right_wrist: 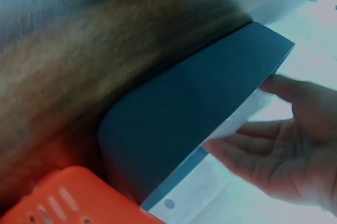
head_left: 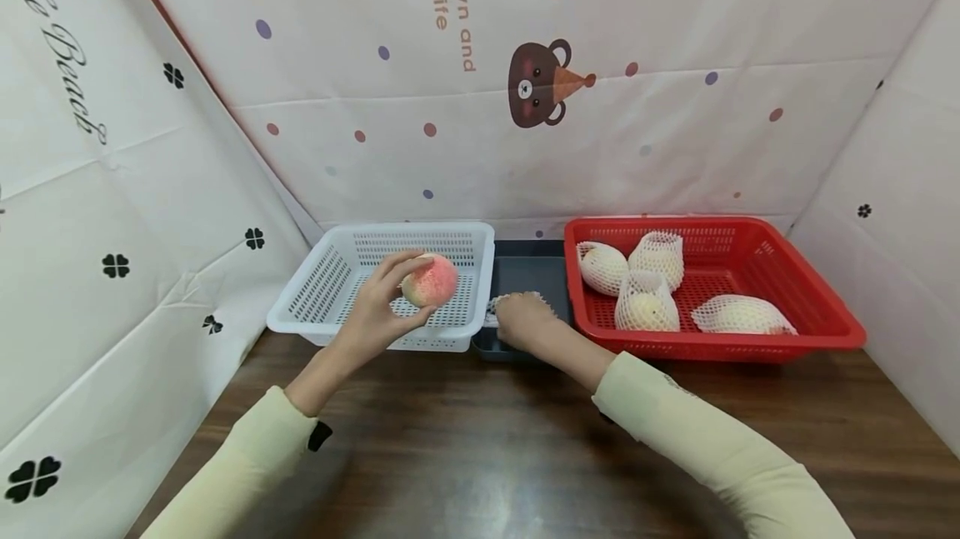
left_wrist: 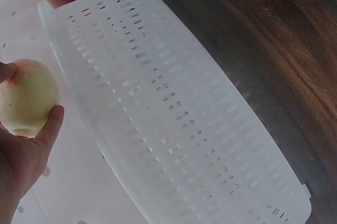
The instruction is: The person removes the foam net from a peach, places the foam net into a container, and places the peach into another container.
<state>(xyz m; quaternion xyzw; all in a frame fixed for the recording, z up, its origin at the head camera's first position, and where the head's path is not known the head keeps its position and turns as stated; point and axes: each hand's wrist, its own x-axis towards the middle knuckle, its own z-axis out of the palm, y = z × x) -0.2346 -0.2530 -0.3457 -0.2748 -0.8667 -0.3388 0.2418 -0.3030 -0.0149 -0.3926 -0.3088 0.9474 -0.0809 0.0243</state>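
Standing at the left on the glossy dark-brown wooden desk (head_left: 480, 456): a white rectangular basket (head_left: 315, 281) of slotted plastic. Held above it, toward its right half: a round pink-and-pale-yellow peach (head_left: 435, 279), bare of any sleeve, grasped between thumb and fingers by the grip of the left hand (head_left: 375, 310). Next, just right of the white basket: a dark grey rectangular tray (head_left: 525, 272), with white foam-mesh netting (head_left: 491, 311) showing on both sides of the right hand (head_left: 527, 322). Impossible to tell whether pinching that netting or letting it go with the right grip; only a pale blur between thumb and fingers in the right wrist view. Farther right: a red rectangular plastic basket (head_left: 832, 341), holding four pale fruits in white foam-mesh sleeves, three (head_left: 647, 306) clustered near its left side and one (head_left: 742, 316) lying apart to their right, by the front wall. Apparently in hand: the step of parting peach from netting, with the peach bare but not yet set down, and the netting seemingly meant for the tray. Probably needed next: lowering the peach gently into the white basket, loosening the left grip only on contact with the slotted bottom, and shaking the light netting fully off the right hand before reaching for another sleeved fruit.
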